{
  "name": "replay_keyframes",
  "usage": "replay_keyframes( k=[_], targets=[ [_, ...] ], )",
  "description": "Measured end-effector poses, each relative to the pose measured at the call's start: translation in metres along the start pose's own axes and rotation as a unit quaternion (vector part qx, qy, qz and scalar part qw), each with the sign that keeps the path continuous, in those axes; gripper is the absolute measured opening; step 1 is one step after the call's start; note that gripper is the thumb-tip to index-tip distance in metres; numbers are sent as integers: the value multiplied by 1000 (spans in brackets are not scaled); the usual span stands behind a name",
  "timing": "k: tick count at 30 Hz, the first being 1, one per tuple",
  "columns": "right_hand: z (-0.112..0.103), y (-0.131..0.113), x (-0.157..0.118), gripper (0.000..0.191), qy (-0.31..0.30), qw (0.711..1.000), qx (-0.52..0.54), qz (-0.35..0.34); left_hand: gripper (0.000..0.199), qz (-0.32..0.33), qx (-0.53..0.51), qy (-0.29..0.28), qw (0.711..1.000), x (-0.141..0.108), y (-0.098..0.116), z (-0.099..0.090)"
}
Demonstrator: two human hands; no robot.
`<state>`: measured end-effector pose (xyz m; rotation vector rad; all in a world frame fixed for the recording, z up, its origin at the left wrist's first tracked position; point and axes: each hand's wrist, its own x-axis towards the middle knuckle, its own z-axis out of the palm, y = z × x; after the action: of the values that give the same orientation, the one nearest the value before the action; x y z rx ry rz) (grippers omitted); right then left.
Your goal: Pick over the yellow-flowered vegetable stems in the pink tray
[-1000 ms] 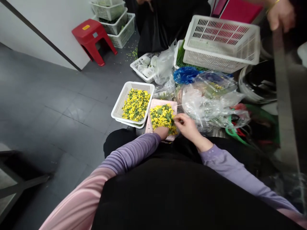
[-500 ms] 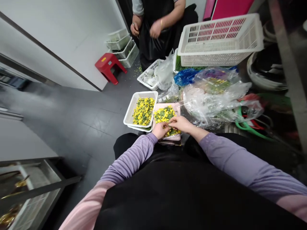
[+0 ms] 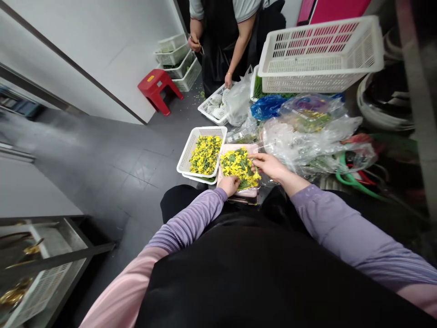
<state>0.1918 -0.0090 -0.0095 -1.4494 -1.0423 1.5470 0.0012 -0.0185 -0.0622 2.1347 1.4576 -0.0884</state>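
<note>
A heap of yellow flowers with green stems lies on clear plastic over a pink tray or box in front of me. At the heap's right edge, my right hand is closed on a yellow flower sprig. My left hand rests at the near left edge of the heap, its fingers pinched together; what they hold, if anything, is too small to make out. Left of the heap stands a white basket containing more yellow flowers.
Plastic bags crowd the right side, below a large white crate. Ahead, a co-worker's hand reaches to a small basket of white netted items. A red stool and stacked baskets stand by the wall.
My hands have moved apart; the right went to the heap's right side and now has a flower sprig. The co-worker's arm has reached down to the small basket.
</note>
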Motion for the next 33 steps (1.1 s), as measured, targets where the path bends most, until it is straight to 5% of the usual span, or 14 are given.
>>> replay_keyframes(
  k=[7, 13, 18, 25, 28, 33],
  targets=[
    [-7, 17, 6, 29, -22, 986, -148, -73, 25, 19, 121, -146, 982, 34, 24, 12],
    [-3, 12, 3, 9, -17, 992, -127, 0, 23, 22, 116, -108, 987, 27, 13, 8],
    [5, 14, 3, 18, -12, 957, -289, -11, 18, 33, 33, -32, 998, 8, 1, -13],
    [25, 25, 7, 10, -105, 872, -449, -161, 18, 16, -42, 35, 998, -8, 18, -44],
    [25, 21, 7, 8, -109, 873, -432, -198, 20, -41, -166, -7, 985, -15, 23, -55],
    [22, 12, 2, 5, -124, 887, -383, -225, 19, -99, -369, -73, 921, -21, 29, -63]
  ],
)
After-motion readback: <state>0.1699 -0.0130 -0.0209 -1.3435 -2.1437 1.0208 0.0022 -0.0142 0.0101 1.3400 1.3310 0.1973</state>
